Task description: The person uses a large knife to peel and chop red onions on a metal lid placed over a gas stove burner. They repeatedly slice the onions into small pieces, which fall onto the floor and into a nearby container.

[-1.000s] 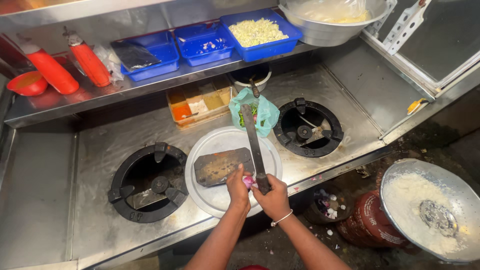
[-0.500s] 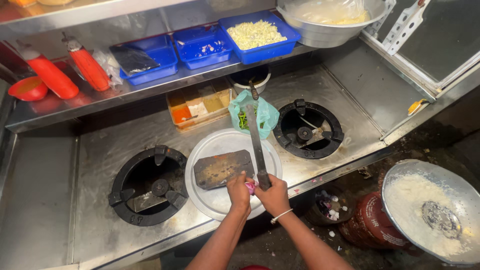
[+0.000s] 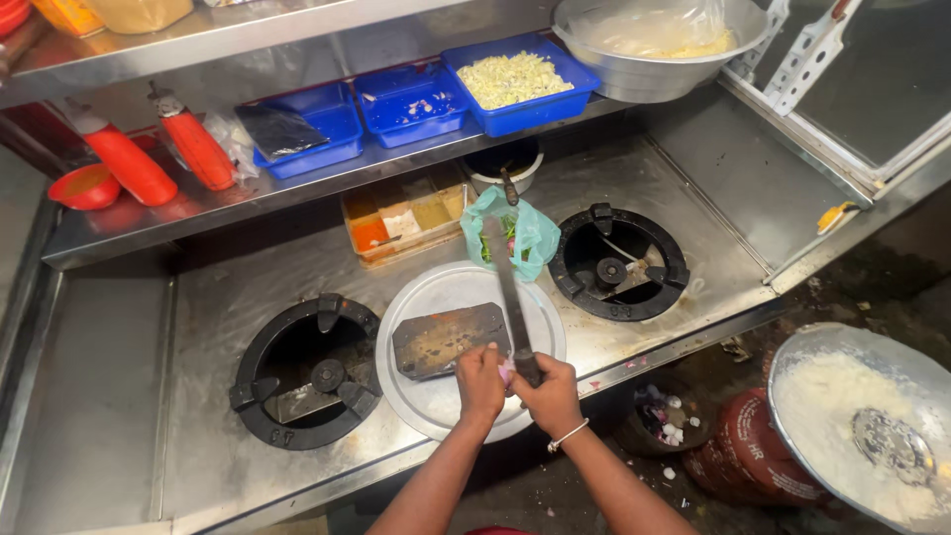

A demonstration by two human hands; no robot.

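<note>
My right hand (image 3: 550,394) grips the dark handle of a long knife (image 3: 507,287), whose blade points away from me over a round white plate (image 3: 436,406). My left hand (image 3: 480,381) is pressed against the right hand, holding a small pink piece (image 3: 506,372) at the blade's base. Its fingers are curled. A dark rectangular slab (image 3: 446,339) lies on the plate just left of the blade. The plate sits on the steel counter between two burners.
Gas burners sit left (image 3: 307,372) and right (image 3: 619,260) of the plate. Behind are a green plastic bag (image 3: 530,233), a spice tray (image 3: 406,218), blue tubs (image 3: 520,84), red bottles (image 3: 129,163) and a steel bowl (image 3: 654,50). A pan of white food (image 3: 862,426) is lower right.
Both hands and the knife stay at the plate's near edge, almost unmoved. The view has shifted slightly.
</note>
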